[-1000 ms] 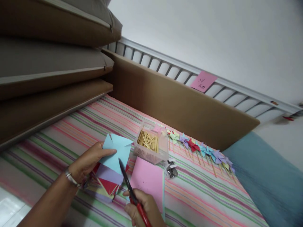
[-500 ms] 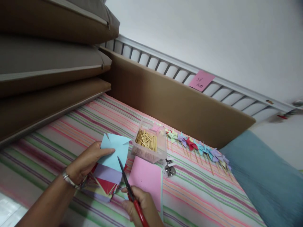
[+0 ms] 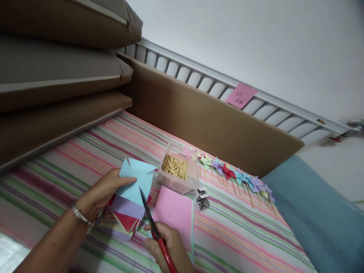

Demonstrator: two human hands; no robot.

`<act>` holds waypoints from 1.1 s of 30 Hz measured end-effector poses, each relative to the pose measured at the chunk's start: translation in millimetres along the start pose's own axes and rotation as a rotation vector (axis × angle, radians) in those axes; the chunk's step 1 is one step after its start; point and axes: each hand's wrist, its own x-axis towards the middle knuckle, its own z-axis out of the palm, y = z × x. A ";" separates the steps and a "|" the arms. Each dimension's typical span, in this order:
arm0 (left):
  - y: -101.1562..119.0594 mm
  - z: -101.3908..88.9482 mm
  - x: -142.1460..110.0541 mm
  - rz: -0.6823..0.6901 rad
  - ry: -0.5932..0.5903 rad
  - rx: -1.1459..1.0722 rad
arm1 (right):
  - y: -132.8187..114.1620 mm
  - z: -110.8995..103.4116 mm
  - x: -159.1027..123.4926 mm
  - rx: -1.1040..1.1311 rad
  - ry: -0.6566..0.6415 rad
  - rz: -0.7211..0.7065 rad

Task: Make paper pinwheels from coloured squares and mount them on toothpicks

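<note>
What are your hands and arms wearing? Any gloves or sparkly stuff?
No gloves! My left hand has a shiny silver bracelet around its wrist, and no sleeve shows on that forearm. My right hand is bare too, with no jewellery that I can see.

Red-handled scissors slant across light-blue paper with slit corners.

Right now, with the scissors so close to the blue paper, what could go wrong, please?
The tip of the scissors is close to the thumb of the left hand, so a slip might nick it. The blue paper is already cut in at two corners; cutting too deep could tear it. The open plastic box with sticks stands nearby, and a bump might spill them.
</note>
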 end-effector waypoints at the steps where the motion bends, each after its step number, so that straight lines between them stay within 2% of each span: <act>1: -0.2 -0.4 0.2 0.007 -0.013 0.005 | -0.2 -0.2 -0.1 -0.005 0.005 -0.003; 7: -1.4 -1.9 2.4 0.051 -0.050 0.023 | -2.8 0.1 0.4 -0.020 0.001 0.000; 12: -2.7 -3.0 4.3 0.071 -0.004 0.036 | -5.7 0.3 0.1 -0.030 0.015 0.009; 17: 0.6 -14.0 6.7 0.081 0.082 -0.046 | -5.5 -3.0 -2.2 -0.104 0.046 0.017; 21: 7.4 -17.6 1.2 0.108 0.108 -0.134 | -2.6 -8.4 -7.8 -0.108 0.156 -0.035; 24: 7.9 -8.1 -7.7 0.063 -0.033 -0.108 | 1.6 -12.3 -8.8 0.075 0.263 -0.156; 28: -4.3 8.3 -10.3 -0.084 -0.267 0.026 | 7.9 -19.1 -3.3 0.300 0.319 -0.324; 33: -23.1 22.7 -2.9 -0.167 -0.451 0.269 | 10.6 -28.8 -5.4 0.384 0.276 -0.267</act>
